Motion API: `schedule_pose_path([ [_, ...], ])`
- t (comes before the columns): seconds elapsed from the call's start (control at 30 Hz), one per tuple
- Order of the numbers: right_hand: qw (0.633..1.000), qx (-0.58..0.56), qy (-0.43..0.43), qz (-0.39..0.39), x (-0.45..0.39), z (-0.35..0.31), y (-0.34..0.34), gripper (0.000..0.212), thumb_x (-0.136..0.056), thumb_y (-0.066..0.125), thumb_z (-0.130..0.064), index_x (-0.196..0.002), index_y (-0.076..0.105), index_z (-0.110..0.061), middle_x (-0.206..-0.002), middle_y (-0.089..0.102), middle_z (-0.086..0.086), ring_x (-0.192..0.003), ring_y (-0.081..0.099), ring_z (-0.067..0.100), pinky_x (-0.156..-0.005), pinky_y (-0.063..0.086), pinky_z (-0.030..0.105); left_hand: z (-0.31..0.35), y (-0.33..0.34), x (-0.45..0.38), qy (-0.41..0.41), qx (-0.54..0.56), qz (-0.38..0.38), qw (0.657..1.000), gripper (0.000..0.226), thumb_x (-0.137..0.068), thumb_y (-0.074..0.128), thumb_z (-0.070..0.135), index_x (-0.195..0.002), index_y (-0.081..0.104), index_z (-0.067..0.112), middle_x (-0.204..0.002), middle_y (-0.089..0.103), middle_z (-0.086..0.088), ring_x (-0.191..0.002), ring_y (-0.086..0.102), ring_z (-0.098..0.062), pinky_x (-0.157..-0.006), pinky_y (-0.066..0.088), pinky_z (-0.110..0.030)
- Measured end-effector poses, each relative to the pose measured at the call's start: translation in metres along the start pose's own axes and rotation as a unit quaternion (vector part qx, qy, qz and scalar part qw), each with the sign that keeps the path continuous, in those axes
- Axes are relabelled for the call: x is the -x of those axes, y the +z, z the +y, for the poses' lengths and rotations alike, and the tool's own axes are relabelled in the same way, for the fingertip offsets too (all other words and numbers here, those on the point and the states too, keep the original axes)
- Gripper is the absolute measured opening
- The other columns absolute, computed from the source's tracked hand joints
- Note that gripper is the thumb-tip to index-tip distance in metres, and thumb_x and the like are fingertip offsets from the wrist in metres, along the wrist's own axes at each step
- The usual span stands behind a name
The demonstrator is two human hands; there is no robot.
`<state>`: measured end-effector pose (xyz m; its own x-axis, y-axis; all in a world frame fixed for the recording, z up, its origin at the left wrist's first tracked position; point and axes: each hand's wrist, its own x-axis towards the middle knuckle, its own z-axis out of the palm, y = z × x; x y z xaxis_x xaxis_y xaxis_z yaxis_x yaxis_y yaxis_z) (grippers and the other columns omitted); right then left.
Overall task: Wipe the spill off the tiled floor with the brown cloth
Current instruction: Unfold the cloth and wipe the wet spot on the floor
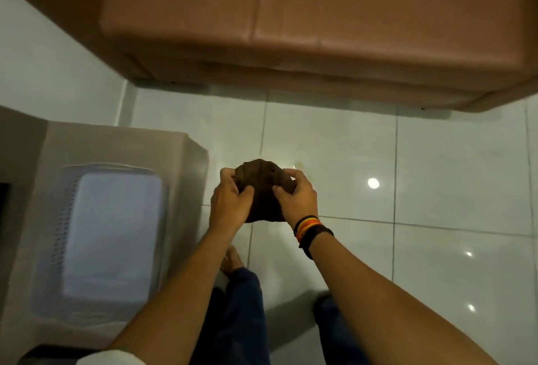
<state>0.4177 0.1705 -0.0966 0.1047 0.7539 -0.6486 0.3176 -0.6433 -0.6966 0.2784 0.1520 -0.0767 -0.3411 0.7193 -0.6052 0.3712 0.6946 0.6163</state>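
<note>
I hold a bunched dark brown cloth [262,187] in the air above the white tiled floor [451,175]. My left hand [230,201] grips its left side and my right hand [295,197] grips its right side, both with fingers curled into the fabric. A small yellowish spill [295,166] shows on the tile just beyond my right fingers; part of it may be hidden behind the cloth. Striped and black bands circle my right wrist.
A brown sofa [320,21] spans the top of the view. A pale low table [186,149] at the left carries a white perforated plastic basket [110,236]. My legs in dark trousers and a bare foot [231,260] stand below the hands.
</note>
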Motion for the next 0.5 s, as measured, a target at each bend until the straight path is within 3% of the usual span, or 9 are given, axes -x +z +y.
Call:
schedule_pose_path([
  [0.17, 0.994, 0.052, 0.067, 0.065, -0.059, 0.091, -0.055, 0.046, -0.088, 0.069, -0.008, -0.13, 0.057, -0.023, -0.113, 0.067, 0.006, -0.102, 0.066, 0.027, -0.093, 0.058, 0.04, -0.031, 0.117, -0.02, -0.051, 0.036, -0.078, 0.995, 0.034, -0.096, 0.061, 0.015, -0.127, 0.047, 0.018, -0.118, 0.064, -0.008, -0.108, 0.066, -0.027, -0.091, 0.061, -0.043],
  [0.27, 0.989, 0.079, 0.096, 0.079, -0.102, 0.14, -0.066, 0.054, -0.089, 0.072, -0.008, -0.136, 0.052, -0.024, -0.122, 0.066, 0.008, -0.11, 0.065, 0.029, -0.091, 0.054, 0.036, -0.065, 0.169, -0.041, -0.08, 0.065, -0.118, 0.988, 0.038, -0.097, 0.065, 0.015, -0.13, 0.046, 0.017, -0.118, 0.062, -0.005, -0.111, 0.066, -0.026, -0.08, 0.06, -0.03],
  [0.37, 0.988, 0.11, 0.085, 0.071, -0.155, 0.186, -0.063, 0.058, -0.088, 0.071, -0.003, -0.139, 0.049, -0.022, -0.113, 0.063, 0.003, -0.111, 0.064, 0.028, -0.091, 0.052, 0.035, -0.102, 0.215, -0.081, -0.125, 0.082, -0.144, 0.978, 0.05, -0.092, 0.071, 0.013, -0.135, 0.045, 0.016, -0.12, 0.059, -0.003, -0.107, 0.063, -0.022, -0.07, 0.052, -0.018],
  [0.43, 0.987, 0.133, 0.067, 0.062, -0.191, 0.219, -0.06, 0.062, -0.088, 0.069, 0.0, -0.142, 0.047, -0.021, -0.117, 0.065, 0.004, -0.113, 0.064, 0.026, -0.096, 0.053, 0.035, -0.126, 0.246, -0.112, -0.133, 0.063, -0.174, 0.974, 0.058, -0.089, 0.075, 0.015, -0.137, 0.044, 0.014, -0.122, 0.059, -0.003, -0.108, 0.062, -0.021, -0.068, 0.048, -0.015],
  [0.5, 0.984, 0.154, 0.045, 0.074, -0.223, 0.254, -0.055, 0.068, -0.086, 0.067, 0.001, -0.146, 0.043, -0.021, -0.132, 0.064, 0.007, -0.121, 0.062, 0.028, -0.106, 0.052, 0.04, -0.15, 0.271, -0.139, -0.119, -0.007, -0.217, 0.969, 0.065, -0.088, 0.077, 0.022, -0.14, 0.04, 0.012, -0.124, 0.059, -0.003, -0.113, 0.062, -0.024, -0.075, 0.051, -0.021],
])
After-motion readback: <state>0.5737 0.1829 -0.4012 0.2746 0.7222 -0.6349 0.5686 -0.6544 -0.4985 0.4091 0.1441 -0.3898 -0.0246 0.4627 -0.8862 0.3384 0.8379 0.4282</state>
